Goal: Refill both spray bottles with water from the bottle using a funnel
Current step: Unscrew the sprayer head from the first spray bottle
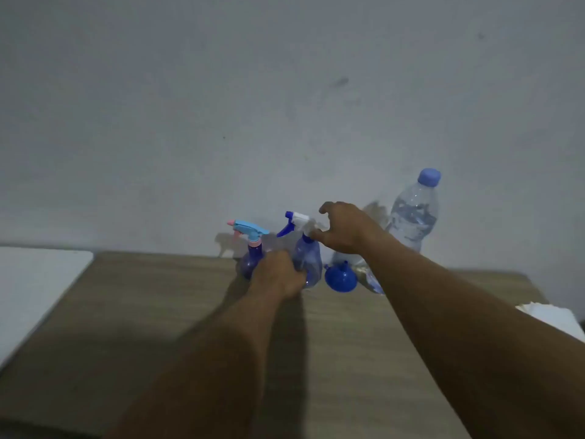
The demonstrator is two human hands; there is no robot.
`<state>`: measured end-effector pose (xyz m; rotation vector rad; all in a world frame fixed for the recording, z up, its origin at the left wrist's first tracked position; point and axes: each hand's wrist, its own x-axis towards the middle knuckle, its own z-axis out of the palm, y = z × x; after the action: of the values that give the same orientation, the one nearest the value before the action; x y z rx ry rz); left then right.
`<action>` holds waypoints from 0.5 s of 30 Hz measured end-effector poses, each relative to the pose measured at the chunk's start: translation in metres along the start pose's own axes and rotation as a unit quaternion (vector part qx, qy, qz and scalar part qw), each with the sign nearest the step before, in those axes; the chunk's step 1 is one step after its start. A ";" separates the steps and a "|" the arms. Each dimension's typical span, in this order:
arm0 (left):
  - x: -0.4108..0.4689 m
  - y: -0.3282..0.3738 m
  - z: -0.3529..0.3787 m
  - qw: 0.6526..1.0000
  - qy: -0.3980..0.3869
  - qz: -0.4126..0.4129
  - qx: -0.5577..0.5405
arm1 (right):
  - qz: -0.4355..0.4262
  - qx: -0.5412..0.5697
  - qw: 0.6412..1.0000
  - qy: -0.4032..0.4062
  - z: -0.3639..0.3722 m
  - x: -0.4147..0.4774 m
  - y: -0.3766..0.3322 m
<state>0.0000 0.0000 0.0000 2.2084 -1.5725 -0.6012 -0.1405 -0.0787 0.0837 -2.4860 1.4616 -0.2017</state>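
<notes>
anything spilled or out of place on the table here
No spill shows. The blue plastic funnel lies loose on the wooden table beside the white-headed blue spray bottle that the left hand grips. Something crumpled and clear lies right of it, too blurred to name.

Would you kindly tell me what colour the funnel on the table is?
The funnel is blue; the head view shows it.

I am wearing the one camera on my head. It is facing forward and tilting slightly down toward the far edge of the table (142, 312). The wall (285, 90) is filling the upper half of the wide-angle view. My left hand (277, 277) and right hand (345, 229) are sitting near centre, at full arm's reach from the lens.
</notes>
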 end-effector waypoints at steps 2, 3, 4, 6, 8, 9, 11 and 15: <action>0.011 -0.002 0.013 0.999 -0.011 -0.009 -0.029 | -0.001 0.019 1.000 -0.001 0.010 0.008 0.000; 0.017 -0.002 0.021 0.999 -0.019 -0.008 -0.038 | -0.003 0.032 0.999 0.000 0.016 0.011 0.001; 0.020 -0.001 0.026 0.999 -0.021 -0.006 -0.046 | 0.000 0.048 0.999 0.003 0.021 0.012 0.001; 0.026 0.001 0.036 0.997 -0.013 -0.011 -0.078 | 0.010 0.087 0.996 0.011 0.032 0.017 0.004; 0.030 0.001 0.043 0.993 0.015 -0.019 -0.114 | 0.021 0.116 0.993 0.018 0.039 0.020 0.007; 0.030 0.001 0.045 0.990 0.022 -0.025 -0.136 | 0.028 0.133 0.990 0.022 0.043 0.020 0.009; 0.029 -0.001 0.049 0.985 0.032 -0.029 -0.168 | 0.031 0.162 0.985 0.039 0.050 0.018 0.009; 0.020 -0.003 0.052 0.984 0.072 -0.001 -0.162 | 0.022 0.182 0.982 0.056 0.055 0.005 0.008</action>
<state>-0.0197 -0.0202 -0.0481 1.9635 -1.2979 -0.6319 -0.1316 -0.0785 0.0291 -2.1763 1.3755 -0.5546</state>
